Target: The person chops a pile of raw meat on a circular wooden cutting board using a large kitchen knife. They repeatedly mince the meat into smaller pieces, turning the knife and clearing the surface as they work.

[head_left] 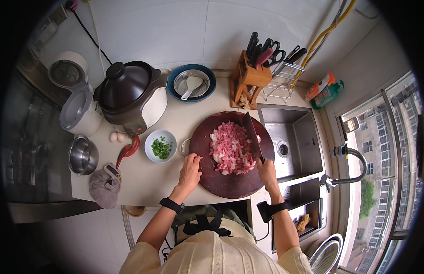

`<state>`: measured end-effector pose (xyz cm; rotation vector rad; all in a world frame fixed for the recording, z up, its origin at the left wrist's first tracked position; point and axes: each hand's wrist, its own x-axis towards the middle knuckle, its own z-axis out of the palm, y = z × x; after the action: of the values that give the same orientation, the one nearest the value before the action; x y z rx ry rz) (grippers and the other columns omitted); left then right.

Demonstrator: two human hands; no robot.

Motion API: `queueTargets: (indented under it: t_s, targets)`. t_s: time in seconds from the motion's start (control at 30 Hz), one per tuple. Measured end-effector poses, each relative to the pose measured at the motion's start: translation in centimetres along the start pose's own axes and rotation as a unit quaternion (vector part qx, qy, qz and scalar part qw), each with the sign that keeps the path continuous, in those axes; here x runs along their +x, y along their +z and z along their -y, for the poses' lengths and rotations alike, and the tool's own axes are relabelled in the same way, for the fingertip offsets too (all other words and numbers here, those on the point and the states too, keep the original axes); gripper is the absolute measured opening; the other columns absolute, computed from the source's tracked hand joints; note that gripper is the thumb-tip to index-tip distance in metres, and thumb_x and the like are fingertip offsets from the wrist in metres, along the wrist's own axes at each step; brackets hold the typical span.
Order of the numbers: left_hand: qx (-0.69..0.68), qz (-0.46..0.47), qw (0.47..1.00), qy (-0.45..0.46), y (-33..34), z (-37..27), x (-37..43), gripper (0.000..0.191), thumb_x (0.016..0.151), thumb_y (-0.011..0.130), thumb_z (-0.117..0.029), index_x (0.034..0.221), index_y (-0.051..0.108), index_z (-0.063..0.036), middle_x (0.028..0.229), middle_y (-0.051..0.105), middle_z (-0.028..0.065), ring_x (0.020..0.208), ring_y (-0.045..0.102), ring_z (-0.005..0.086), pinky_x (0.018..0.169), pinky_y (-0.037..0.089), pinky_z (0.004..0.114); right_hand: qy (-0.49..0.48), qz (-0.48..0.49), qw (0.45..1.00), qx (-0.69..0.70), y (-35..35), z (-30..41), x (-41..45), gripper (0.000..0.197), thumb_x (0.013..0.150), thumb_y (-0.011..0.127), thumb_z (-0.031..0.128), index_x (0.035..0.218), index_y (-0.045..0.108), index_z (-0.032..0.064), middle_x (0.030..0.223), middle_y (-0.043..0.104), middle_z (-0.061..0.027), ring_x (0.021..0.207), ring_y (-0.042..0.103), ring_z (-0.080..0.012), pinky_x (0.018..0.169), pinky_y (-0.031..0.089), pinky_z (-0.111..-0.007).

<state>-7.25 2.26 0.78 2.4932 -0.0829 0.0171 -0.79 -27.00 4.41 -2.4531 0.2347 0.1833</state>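
My right hand (266, 170) grips the black handle of a cleaver (253, 137). Its broad blade stands on edge along the right side of a heap of chopped raw meat (231, 148), pink with white fat. A few bits lie beyond the blade. Under the meat is a round, dark red-brown cutting board (225, 188) with a metal ring at its left side. At the board's left rim rests my left hand (190, 173), fingers curled; whether it grips the rim is unclear. To its left stands a pale bowl (148, 153) of chopped green herbs (161, 147).
Right of the board is a steel sink (301, 144) with a faucet (359, 171). Behind stand a wooden knife block (249, 77) and a blue basin (212, 80). Left are an electric cooker (155, 106), two eggs (117, 137), red chilies (128, 150) and a steel bowl (82, 156).
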Motion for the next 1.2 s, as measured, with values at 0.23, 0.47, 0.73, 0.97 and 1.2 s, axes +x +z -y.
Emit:
queueTargets:
  t_s: [0.23,0.47,0.73,0.97,1.2]
  targets:
    - [-0.007,0.001,1.0,0.004,0.0,-0.8,0.3,0.06,0.069,0.075,0.001,0.123,0.051,0.0009,0.127,0.046,0.0137,0.117,0.048,0.0327,0.096,0.047,0.038,0.001,-0.099,0.995,-0.001,1.8,0.5,-1.7,0.038,0.094,0.054,0.029,0.084,0.061,-0.007,0.079,0.063,-0.0305,0.082,0.061,-0.0492,0.067,0.047,-0.05]
    - [-0.02,-0.016,0.999,-0.02,-0.7,0.6,-0.9,0.058,0.068,0.077,0.0,0.12,0.052,-0.0007,0.125,0.047,0.0127,0.116,0.05,0.0331,0.096,0.045,0.04,-0.057,-0.019,0.996,0.063,-2.4,7.0,-2.5,0.032,0.093,0.055,0.024,0.084,0.06,-0.0058,0.075,0.06,-0.0291,0.076,0.06,-0.0478,0.066,0.045,-0.051]
    - [-0.047,-0.015,0.999,-0.015,-0.4,0.5,-0.3,0.053,0.07,0.075,0.0,0.119,0.054,-0.001,0.125,0.049,0.0122,0.114,0.052,0.0326,0.096,0.046,0.039,-0.059,0.011,0.996,-0.06,2.2,2.4,-2.9,0.036,0.093,0.057,0.028,0.083,0.059,-0.0062,0.076,0.06,-0.0314,0.08,0.06,-0.0494,0.065,0.045,-0.053]
    - [-0.156,-0.157,0.975,-0.022,0.1,3.5,-1.6,0.034,0.077,0.067,0.001,0.11,0.059,-0.0036,0.108,0.06,0.0116,0.098,0.06,0.0311,0.087,0.049,0.039,-0.192,0.063,0.973,-0.108,0.9,3.6,-10.6,0.021,0.089,0.062,0.016,0.086,0.045,0.0033,0.062,0.059,-0.0227,0.059,0.06,-0.0419,0.052,0.046,-0.049]
    - [-0.196,-0.137,0.968,-0.072,-1.4,4.1,-2.3,0.03,0.08,0.064,0.004,0.109,0.06,-0.0033,0.103,0.063,0.0118,0.09,0.064,0.0257,0.077,0.055,0.033,-0.205,0.088,0.939,-0.262,5.8,-1.9,-12.7,0.024,0.087,0.063,0.019,0.092,0.044,0.0054,0.076,0.062,-0.0165,0.062,0.064,-0.0374,0.053,0.05,-0.047]
